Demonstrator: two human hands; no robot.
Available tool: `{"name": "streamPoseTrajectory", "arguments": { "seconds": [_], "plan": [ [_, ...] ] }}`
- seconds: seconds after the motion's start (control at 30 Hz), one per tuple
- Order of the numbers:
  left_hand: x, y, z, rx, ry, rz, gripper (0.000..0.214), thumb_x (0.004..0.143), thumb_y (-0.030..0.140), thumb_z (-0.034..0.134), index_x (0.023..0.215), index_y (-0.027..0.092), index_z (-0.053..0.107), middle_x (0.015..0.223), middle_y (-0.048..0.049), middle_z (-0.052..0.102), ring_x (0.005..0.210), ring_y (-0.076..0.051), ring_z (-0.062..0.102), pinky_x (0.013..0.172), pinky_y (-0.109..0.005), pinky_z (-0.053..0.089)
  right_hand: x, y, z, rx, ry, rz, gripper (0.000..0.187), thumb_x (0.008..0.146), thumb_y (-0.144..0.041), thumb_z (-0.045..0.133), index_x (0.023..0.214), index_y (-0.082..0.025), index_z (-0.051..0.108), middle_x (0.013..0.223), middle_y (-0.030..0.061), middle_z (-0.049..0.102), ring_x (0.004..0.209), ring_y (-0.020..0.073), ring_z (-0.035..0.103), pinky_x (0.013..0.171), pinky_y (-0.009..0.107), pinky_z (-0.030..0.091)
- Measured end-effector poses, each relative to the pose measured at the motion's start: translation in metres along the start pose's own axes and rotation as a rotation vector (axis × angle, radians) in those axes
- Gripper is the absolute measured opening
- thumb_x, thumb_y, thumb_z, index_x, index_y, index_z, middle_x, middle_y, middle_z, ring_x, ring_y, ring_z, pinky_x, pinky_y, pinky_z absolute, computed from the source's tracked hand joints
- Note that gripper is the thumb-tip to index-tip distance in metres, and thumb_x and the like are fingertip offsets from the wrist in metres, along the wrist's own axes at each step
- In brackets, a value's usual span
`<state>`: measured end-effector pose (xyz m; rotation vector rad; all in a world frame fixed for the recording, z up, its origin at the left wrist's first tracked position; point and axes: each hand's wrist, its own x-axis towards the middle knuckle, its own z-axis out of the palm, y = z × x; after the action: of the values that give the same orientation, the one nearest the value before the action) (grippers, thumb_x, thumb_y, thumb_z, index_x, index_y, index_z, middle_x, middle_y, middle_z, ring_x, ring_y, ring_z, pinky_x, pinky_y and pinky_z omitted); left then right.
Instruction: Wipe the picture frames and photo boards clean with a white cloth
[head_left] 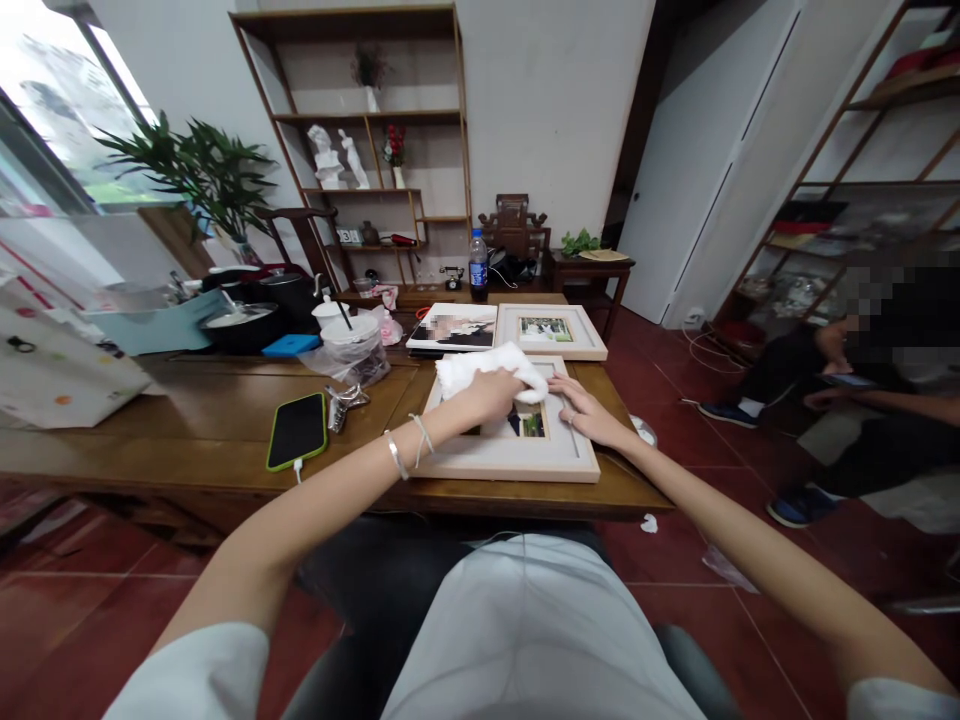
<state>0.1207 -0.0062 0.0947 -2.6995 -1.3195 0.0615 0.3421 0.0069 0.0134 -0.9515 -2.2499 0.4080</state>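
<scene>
Directly in front of me a pale picture frame [517, 468] lies flat at the table's front edge, with a small photo [534, 422] showing in its middle. My left hand [495, 395] is closed on a white cloth [480, 368], pressed onto the frame and covering part of the photo and the upper edge. On the frame's right side rests my right hand [589, 410], fingers stretched out and nothing in it. Behind lie a second framed photo [546, 329] and a flat wedding picture [457, 327].
To the left are a phone [298, 432] on a cable, a lidded cup [351, 335] in plastic, a blue box [291, 345] and a black pot [240, 325]. A bottle [478, 265] stands behind. Seated people [825, 400] are at the right.
</scene>
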Motion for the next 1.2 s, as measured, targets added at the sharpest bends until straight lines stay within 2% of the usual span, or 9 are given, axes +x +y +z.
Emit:
{"name": "streamPoseTrajectory", "arguments": {
  "seconds": [0.07, 0.17, 0.23, 0.33, 0.5, 0.63, 0.73, 0.9, 1.2],
  "plan": [
    [0.014, -0.002, -0.005, 0.007, 0.092, 0.016, 0.038, 0.084, 0.009, 0.042, 0.119, 0.017, 0.054, 0.117, -0.0135, 0.057, 0.102, -0.025, 0.057, 0.083, -0.035, 0.045, 0.0, -0.001, 0.0, 0.003, 0.001, -0.011, 0.046, 0.074, -0.019, 0.049, 0.12, -0.019, 0.052, 0.138, 0.0117, 0.043, 0.136, 0.0281, 0.026, 0.11, 0.052, 0.021],
    [0.032, 0.004, -0.009, 0.024, 0.216, 0.127, 0.037, 0.083, 0.009, 0.043, 0.118, 0.016, 0.055, 0.124, -0.0144, 0.052, 0.106, -0.026, 0.054, 0.086, -0.036, 0.043, 0.001, -0.001, 0.001, 0.002, 0.015, -0.015, 0.051, 0.072, -0.017, 0.047, 0.124, -0.018, 0.05, 0.138, 0.0111, 0.043, 0.134, 0.0285, 0.028, 0.11, 0.051, 0.021],
    [0.042, 0.009, -0.006, 0.016, 0.169, 0.195, 0.032, 0.08, 0.011, 0.051, 0.111, 0.015, 0.059, 0.119, -0.0142, 0.055, 0.102, -0.026, 0.057, 0.083, -0.035, 0.044, 0.002, -0.002, 0.002, 0.006, 0.019, 0.009, 0.057, 0.071, -0.015, 0.045, 0.128, -0.019, 0.047, 0.138, 0.0097, 0.043, 0.133, 0.0285, 0.029, 0.11, 0.052, 0.021],
    [0.046, 0.008, 0.001, -0.012, 0.079, 0.206, 0.027, 0.076, 0.012, 0.056, 0.103, 0.012, 0.062, 0.104, -0.0135, 0.063, 0.093, -0.026, 0.06, 0.075, -0.031, 0.046, 0.002, -0.001, 0.002, 0.02, 0.009, 0.013, 0.058, 0.072, -0.016, 0.045, 0.13, -0.019, 0.046, 0.139, 0.0096, 0.043, 0.133, 0.0294, 0.03, 0.11, 0.053, 0.021],
    [0.022, -0.023, 0.005, 0.081, 0.036, 0.093, 0.028, 0.078, 0.009, 0.05, 0.1, 0.015, 0.066, 0.101, -0.0139, 0.066, 0.092, -0.026, 0.062, 0.075, -0.032, 0.046, 0.002, 0.004, 0.002, 0.04, 0.005, 0.046, 0.053, 0.073, -0.019, 0.046, 0.126, -0.022, 0.048, 0.137, 0.0086, 0.044, 0.136, 0.0279, 0.025, 0.11, 0.053, 0.02],
    [-0.007, -0.058, -0.003, 0.153, -0.061, -0.049, 0.03, 0.074, 0.009, 0.052, 0.098, 0.016, 0.068, 0.098, -0.0147, 0.067, 0.091, -0.027, 0.063, 0.072, -0.031, 0.046, 0.001, 0.005, 0.003, 0.045, -0.001, 0.062, 0.057, 0.072, -0.016, 0.045, 0.128, -0.021, 0.046, 0.139, 0.01, 0.042, 0.138, 0.0269, 0.022, 0.111, 0.052, 0.019],
    [-0.023, -0.071, -0.011, 0.165, -0.13, -0.119, 0.032, 0.073, 0.008, 0.05, 0.096, 0.017, 0.069, 0.098, -0.0139, 0.068, 0.089, -0.025, 0.063, 0.07, -0.029, 0.046, 0.0, 0.005, 0.004, 0.035, -0.002, 0.037, 0.057, 0.072, -0.016, 0.045, 0.129, -0.02, 0.045, 0.14, 0.0101, 0.04, 0.138, 0.0262, 0.022, 0.111, 0.051, 0.018],
    [-0.021, -0.054, -0.011, 0.069, -0.108, -0.097, 0.028, 0.074, 0.015, 0.053, 0.097, 0.016, 0.069, 0.098, -0.014, 0.068, 0.087, -0.026, 0.064, 0.07, -0.029, 0.046, -0.002, 0.004, 0.002, 0.009, -0.01, 0.008, 0.056, 0.075, -0.019, 0.045, 0.13, -0.022, 0.043, 0.14, 0.0097, 0.041, 0.137, 0.0269, 0.022, 0.11, 0.052, 0.019],
    [0.02, -0.019, 0.0, -0.371, 0.011, 0.26, 0.036, 0.075, 0.007, 0.049, 0.108, 0.016, 0.062, 0.112, -0.0061, 0.065, 0.098, -0.018, 0.06, 0.086, -0.024, 0.041, 0.001, -0.001, 0.0, 0.007, -0.018, -0.008, 0.053, 0.079, -0.025, 0.046, 0.132, -0.022, 0.043, 0.142, 0.009, 0.04, 0.135, 0.0286, 0.025, 0.11, 0.052, 0.02]
  ]
}}
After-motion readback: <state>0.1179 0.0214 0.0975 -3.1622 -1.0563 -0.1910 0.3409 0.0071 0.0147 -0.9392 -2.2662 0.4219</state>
